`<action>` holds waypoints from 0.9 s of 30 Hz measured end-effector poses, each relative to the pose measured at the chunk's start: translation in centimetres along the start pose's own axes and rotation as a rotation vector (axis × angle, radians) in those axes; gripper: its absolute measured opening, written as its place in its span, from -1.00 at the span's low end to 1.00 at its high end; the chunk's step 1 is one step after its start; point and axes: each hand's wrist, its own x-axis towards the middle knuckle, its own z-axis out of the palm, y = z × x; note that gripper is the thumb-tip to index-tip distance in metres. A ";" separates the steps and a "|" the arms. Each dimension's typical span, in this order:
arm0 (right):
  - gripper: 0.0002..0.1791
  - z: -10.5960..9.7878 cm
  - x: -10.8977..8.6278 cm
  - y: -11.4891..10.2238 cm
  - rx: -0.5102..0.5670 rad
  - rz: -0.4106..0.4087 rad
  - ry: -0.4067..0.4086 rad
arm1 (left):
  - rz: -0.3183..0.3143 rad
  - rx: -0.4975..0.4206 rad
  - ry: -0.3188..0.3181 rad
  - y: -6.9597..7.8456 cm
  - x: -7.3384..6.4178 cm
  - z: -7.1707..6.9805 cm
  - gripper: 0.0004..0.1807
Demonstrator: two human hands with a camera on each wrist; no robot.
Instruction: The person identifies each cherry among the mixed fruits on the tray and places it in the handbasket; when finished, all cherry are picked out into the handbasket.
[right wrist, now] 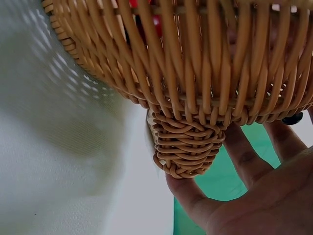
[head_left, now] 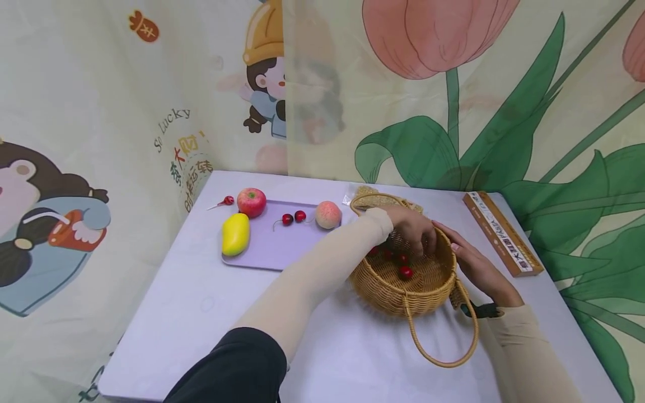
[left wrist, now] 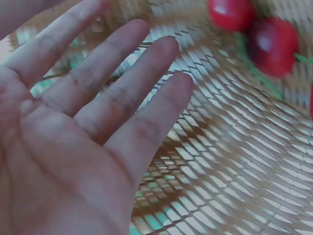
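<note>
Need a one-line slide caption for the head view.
Left hand inside a wicker basket with red cherries, right hand at its side, lilac tray to the left.

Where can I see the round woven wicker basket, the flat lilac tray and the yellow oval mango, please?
Round woven wicker basket [head_left: 387,298]: head view, outer front wall.
Flat lilac tray [head_left: 276,242]: head view, bare surface.
Yellow oval mango [head_left: 235,234]: head view, middle of its skin.
</note>
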 end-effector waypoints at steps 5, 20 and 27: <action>-0.37 -0.1 -0.1 0.0 -0.025 0.016 -0.018 | 0.132 -0.197 0.141 0.0 -2.1 0.4 -0.65; -0.37 0.2 -0.2 0.3 -0.014 -0.022 0.026 | 0.230 -0.607 0.952 -3.2 -13.3 6.0 -0.72; -0.37 0.5 0.0 0.2 0.004 -0.027 0.021 | 0.048 -0.568 1.300 -7.8 -18.0 9.4 -0.65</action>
